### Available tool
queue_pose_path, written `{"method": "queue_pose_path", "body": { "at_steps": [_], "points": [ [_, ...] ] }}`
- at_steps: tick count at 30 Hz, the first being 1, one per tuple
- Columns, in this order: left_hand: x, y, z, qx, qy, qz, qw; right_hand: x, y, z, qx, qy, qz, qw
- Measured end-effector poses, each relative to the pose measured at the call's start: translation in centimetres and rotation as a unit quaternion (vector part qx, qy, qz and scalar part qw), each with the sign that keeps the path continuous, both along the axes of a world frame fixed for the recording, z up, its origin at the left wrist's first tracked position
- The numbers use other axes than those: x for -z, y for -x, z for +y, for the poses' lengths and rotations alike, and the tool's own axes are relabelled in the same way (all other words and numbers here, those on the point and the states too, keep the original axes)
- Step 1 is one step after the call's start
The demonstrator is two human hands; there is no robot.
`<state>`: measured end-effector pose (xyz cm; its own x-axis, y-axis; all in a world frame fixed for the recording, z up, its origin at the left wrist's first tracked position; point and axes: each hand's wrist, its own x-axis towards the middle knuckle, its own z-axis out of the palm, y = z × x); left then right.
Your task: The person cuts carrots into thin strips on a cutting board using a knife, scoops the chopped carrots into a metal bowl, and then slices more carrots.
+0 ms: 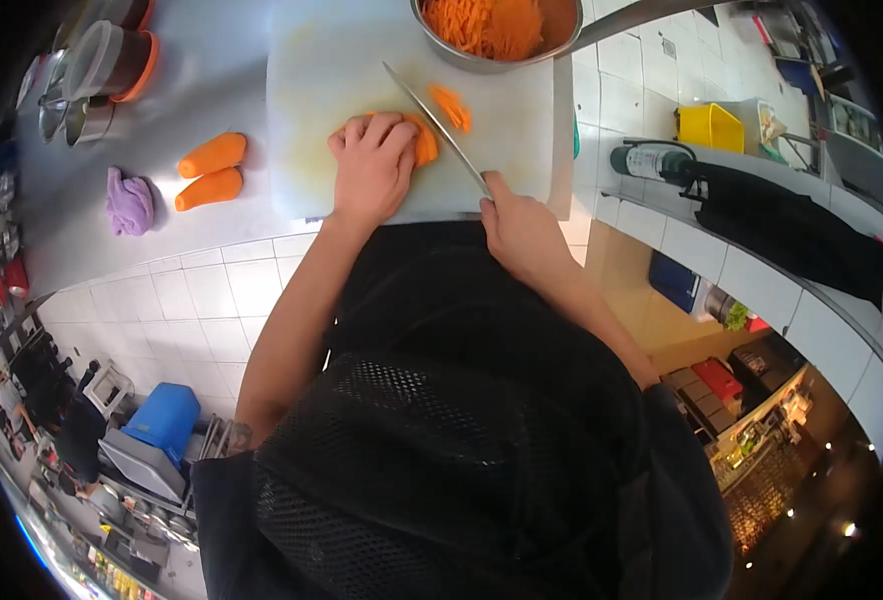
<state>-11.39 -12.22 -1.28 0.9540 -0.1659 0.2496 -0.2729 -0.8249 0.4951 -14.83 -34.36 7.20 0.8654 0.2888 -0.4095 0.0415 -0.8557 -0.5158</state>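
On a white cutting board (307,110), my left hand (374,165) presses down with curled fingers on a piece of carrot (425,143), whose cut end shows past the fingertips. My right hand (527,225) grips a kitchen knife (442,130) by its handle. The blade slants up and left across the board, just right of the held carrot. Beyond the blade lies a small heap of carrot strips (451,107). Two peeled carrots (212,156) rest on the metal counter left of the board.
A metal pan (572,40) of shredded carrot (487,25) stands at the board's far right edge. A crumpled purple cloth (130,203) lies on the metal counter (202,80). Plastic tubs (110,60) stand at the far left. A yellow container (710,127) is off to the right.
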Motion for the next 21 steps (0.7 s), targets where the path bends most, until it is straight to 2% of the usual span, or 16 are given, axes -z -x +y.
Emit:
{"method": "queue_pose_path", "body": {
  "at_steps": [7,12,16,18,21],
  "points": [
    [0.9,-0.4,-0.4,-0.003,-0.065,-0.050,0.997,2.1,-1.1,0.0,0.015,-0.032,-0.026,0.999],
    [1.5,-0.1,0.0,0.001,-0.064,-0.031,0.997,3.2,-1.1,0.6,0.037,-0.050,-0.050,0.997],
    [-0.6,-1.6,-0.4,0.051,-0.006,-0.075,0.996,3.2,-2.5,0.2,0.046,-0.064,-0.104,0.991],
    [-1.3,-1.1,-0.7,0.126,-0.048,-0.016,0.991,3.6,-1.8,-0.2,0.052,-0.055,-0.036,0.997],
    [-0.8,-1.4,-0.2,0.136,-0.026,-0.012,0.990,3.3,-1.6,-0.3,0.060,-0.084,-0.032,0.994]
  ]
}}
